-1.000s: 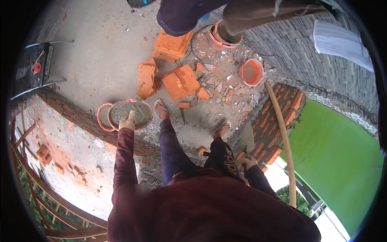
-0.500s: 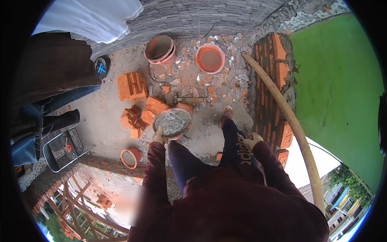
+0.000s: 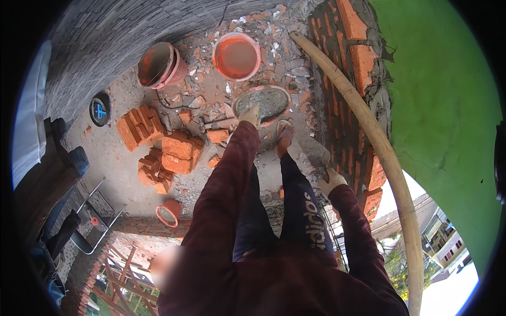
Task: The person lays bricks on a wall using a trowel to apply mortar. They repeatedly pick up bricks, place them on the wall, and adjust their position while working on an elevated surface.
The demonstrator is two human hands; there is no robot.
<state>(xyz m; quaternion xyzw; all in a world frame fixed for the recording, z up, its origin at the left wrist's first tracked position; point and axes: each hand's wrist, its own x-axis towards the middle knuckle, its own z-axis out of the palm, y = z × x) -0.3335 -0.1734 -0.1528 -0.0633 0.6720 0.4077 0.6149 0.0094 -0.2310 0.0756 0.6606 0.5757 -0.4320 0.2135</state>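
Note:
My left hand [image 3: 249, 114] grips the near edge of an oval pink container [image 3: 271, 104] full of grey wet mortar, on or just above the rubble. My right hand [image 3: 330, 180] holds a trowel [image 3: 313, 150] by its handle, its grey blade pointing up and left beside my foot. Just left of the container lie a wood-handled tool [image 3: 220, 123] and a loose broken brick [image 3: 217, 136]. Beyond the container sits a round pink bucket [image 3: 236, 55] with murky contents.
Brick piles [image 3: 179, 152], nested buckets [image 3: 161, 68] and a small bucket [image 3: 168, 211] are on my left, with a metal-framed object [image 3: 97, 221] and hanging clothes. On my right, a long bamboo pole [image 3: 363, 116] crosses beside a brick wall [image 3: 363, 68] and green surface [image 3: 432, 105].
My left hand has carried the mortar container from my left to in front of me, beside the round bucket. My view has turned rightward. My right hand still holds the trowel, now more visible.

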